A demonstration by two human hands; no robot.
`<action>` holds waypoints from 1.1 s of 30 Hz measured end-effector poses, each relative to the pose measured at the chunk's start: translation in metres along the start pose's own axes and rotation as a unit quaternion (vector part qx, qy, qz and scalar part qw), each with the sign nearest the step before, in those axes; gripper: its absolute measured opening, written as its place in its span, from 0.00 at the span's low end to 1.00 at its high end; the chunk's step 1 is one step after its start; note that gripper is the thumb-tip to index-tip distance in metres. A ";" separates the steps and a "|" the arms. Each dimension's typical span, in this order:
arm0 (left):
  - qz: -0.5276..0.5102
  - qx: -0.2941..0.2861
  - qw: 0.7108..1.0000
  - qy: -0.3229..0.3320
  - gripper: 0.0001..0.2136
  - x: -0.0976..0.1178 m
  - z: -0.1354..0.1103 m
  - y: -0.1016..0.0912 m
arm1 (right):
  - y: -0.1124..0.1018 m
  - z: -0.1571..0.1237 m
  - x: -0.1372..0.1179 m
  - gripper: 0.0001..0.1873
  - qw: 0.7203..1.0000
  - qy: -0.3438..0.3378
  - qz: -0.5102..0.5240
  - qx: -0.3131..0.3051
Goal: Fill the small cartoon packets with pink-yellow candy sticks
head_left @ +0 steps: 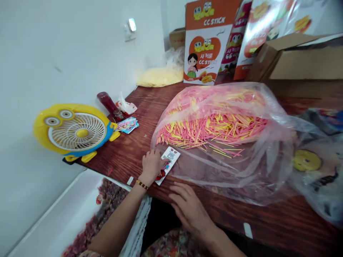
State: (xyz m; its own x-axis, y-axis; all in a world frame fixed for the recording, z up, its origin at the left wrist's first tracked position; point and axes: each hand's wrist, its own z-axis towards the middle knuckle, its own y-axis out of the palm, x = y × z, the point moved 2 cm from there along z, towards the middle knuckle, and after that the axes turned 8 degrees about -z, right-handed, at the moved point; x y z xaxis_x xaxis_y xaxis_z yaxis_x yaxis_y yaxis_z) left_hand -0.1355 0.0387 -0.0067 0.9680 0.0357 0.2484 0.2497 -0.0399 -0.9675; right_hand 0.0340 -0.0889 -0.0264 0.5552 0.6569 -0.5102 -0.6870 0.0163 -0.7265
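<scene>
My left hand (151,165) rests on the wooden table (139,142) with its fingers curled onto a small printed packet (169,159) that lies flat beside a big clear plastic bag (227,142). The bag is full of thin pink and yellow sticks (209,128). My right hand (187,207) lies at the table's front edge with its fingers stretched out and apart, holding nothing, just below the bag's loose mouth.
A yellow cartoon desk fan (75,132) stands at the left edge by the white wall. Behind it are a dark red bottle (108,103), more small packets (128,125) and a bag of yellow material (160,75). Printed "CC STICK" boxes (206,43) and a cardboard carton (294,59) line the back.
</scene>
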 end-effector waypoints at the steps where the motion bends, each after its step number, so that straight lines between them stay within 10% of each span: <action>1: -0.010 0.009 1.000 -0.016 0.18 0.001 0.003 0.005 | -0.012 -0.006 0.008 0.15 1.000 0.021 -0.003 0.013; 6: -0.224 0.050 0.970 -0.075 0.11 -0.014 0.013 0.027 | -0.043 -0.024 0.034 0.14 0.996 0.075 -0.017 0.044; 22: -0.319 0.162 0.934 -0.006 0.09 -0.014 0.000 0.022 | -0.064 -0.011 0.091 0.13 0.994 0.095 0.047 0.006; 33: -0.360 -0.114 0.910 0.172 0.12 0.097 0.004 -0.023 | -0.098 0.063 0.148 0.08 0.927 0.206 0.313 -0.001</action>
State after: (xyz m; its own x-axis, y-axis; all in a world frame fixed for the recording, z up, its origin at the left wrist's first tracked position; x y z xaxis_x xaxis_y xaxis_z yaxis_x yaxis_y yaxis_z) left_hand -0.0469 0.0473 0.0392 0.4926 -0.1788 0.8517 0.7826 -0.3370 -0.5234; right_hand 0.1538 0.0547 -0.0015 0.1799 0.1932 -0.9645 -0.9342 -0.2735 -0.2290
